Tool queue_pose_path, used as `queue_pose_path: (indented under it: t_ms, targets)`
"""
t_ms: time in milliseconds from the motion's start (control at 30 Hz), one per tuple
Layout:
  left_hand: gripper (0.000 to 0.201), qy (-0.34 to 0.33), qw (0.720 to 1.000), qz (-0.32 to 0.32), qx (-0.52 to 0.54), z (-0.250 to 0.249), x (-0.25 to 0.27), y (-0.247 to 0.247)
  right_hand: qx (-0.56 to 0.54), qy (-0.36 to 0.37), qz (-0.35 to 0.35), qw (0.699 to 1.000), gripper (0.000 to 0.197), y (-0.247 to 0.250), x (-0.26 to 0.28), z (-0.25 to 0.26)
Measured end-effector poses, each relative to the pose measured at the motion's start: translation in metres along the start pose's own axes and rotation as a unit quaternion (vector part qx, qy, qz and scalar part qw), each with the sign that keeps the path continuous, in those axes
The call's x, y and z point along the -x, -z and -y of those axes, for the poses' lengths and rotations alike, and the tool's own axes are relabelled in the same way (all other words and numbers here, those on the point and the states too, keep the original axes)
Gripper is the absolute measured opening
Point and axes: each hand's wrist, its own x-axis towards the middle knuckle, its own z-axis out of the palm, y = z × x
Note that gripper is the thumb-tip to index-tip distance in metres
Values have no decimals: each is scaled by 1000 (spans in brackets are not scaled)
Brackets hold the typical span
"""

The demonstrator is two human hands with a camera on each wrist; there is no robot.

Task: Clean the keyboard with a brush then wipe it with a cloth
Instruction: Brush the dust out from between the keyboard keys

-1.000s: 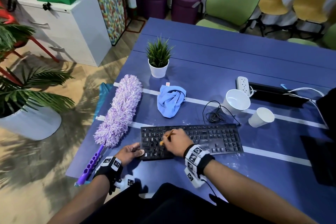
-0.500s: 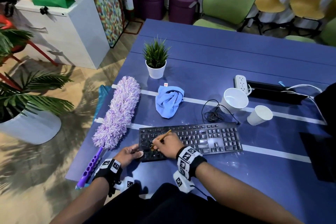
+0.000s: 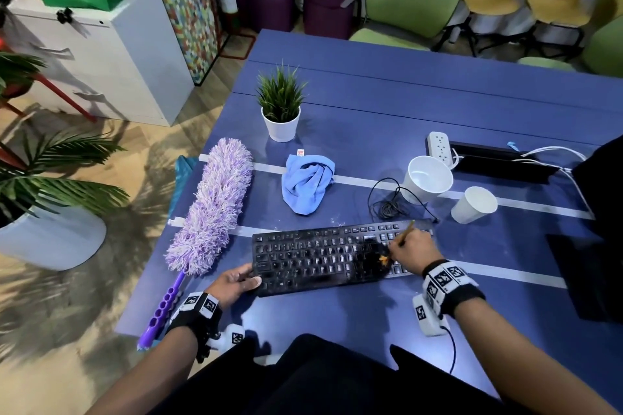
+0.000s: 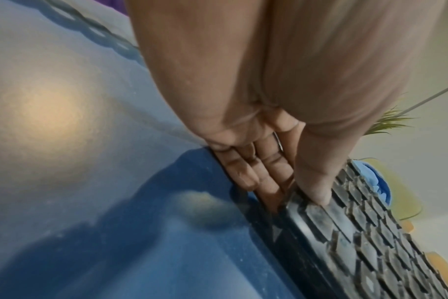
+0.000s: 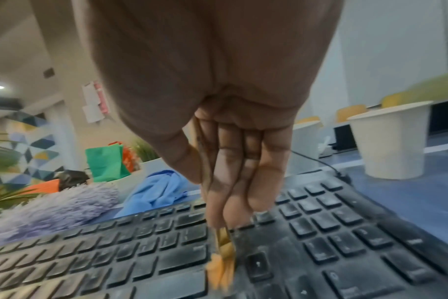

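Brushing pass is now reaching the right-hand end of the keyboard.

I am holding the brush in my right hand, fingers pinching its thin handle, and the orange tip is now working the keys near the number pad, having travelled there from the left key block within the last second. My left hand is still gripping the keyboard at its left end, thumb on top and fingers at the edge, steadying it on the blue surface. Dust is still showing on the keys in the right wrist view, so I am judging the brushing unfinished. The blue cloth is lying untouched just beyond the keyboard, beside the purple duster; wiping is not yet started.
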Motion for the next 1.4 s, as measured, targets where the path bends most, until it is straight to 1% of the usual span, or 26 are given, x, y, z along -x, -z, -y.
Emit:
queue_pose_path:
  t_ms: [33,100,167,233,300,367,433,467,533,600,667,700,733,767,833,867,900,1000,1067,1100,1133,1167,1200,1233,1333,1400]
  targets:
    - [34,1,1000,1,6,1,0,0,8,0,-7,1000,29,0,-1,-2]
    - [33,2,1000,-1,11,1,0,0,-8,12,6,1000,28,-7,-2,4]
    - [34,10,1000,-4,16,2,-1,0,-39,45,48,997,31,-25,-1,17]
    - [36,13,1000,-6,10,3,-1,0,-52,88,91,991,29,-41,4,35]
    - [39,15,1000,-9,5,3,-1,0,-35,123,98,987,29,-50,7,45]
    - [38,12,1000,-7,4,-2,1,-1,-9,105,63,992,33,-49,6,42]
    - [36,8,1000,-4,-6,-3,1,-2,-12,41,31,999,38,-43,1,28]
    - [36,6,1000,1,-4,-2,0,-1,-23,25,27,999,37,-41,0,23]
    - [36,-5,1000,8,-6,-1,-3,0,-55,35,41,997,31,-46,2,21]
    - [37,-5,1000,8,-11,-1,-5,1,-90,74,100,988,26,-57,8,34]
    - [38,-7,1000,7,-13,-3,-4,1,-96,115,147,978,26,-66,15,46]
    - [38,-9,1000,7,-14,-3,-3,1,-98,118,146,977,26,-68,14,48]
    - [40,-11,1000,10,-10,-3,-3,0,-99,103,134,981,27,-65,12,47]
    - [43,-8,1000,9,-9,-4,-1,1,-101,88,110,985,27,-63,7,43]
    - [38,0,1000,8,-9,-5,1,-1,-95,55,69,992,29,-58,3,35]
    - [34,1,1000,4,-14,-6,1,-1,-94,47,62,993,30,-58,3,32]
    - [34,3,1000,1,-16,-6,2,-1,-102,55,64,991,30,-61,4,33]
    - [36,11,999,-6,-31,-8,2,-2,-106,104,120,982,29,-74,14,48]
    - [35,10,999,-2,-37,-4,0,0,-81,123,106,983,31,-79,15,52]
    - [40,6,999,-2,-41,-1,-1,2,-77,119,83,986,32,-77,12,52]
    - [53,2,999,-8,-40,6,-5,5,-74,104,66,990,33,-75,8,49]
    - [70,7,999,-15,-42,17,-11,10,-68,96,51,992,35,-73,5,47]
    - [82,13,999,-17,-47,17,-9,10,-63,92,46,993,35,-71,5,47]
    - [84,21,998,-18,-52,16,-9,9,-63,98,47,992,35,-71,6,49]
    - [53,29,999,-10,-32,-6,4,-4,-76,136,84,984,33,-77,14,67]
    - [56,41,999,-4,11,-7,4,-7,-93,152,128,976,30,-86,21,85]
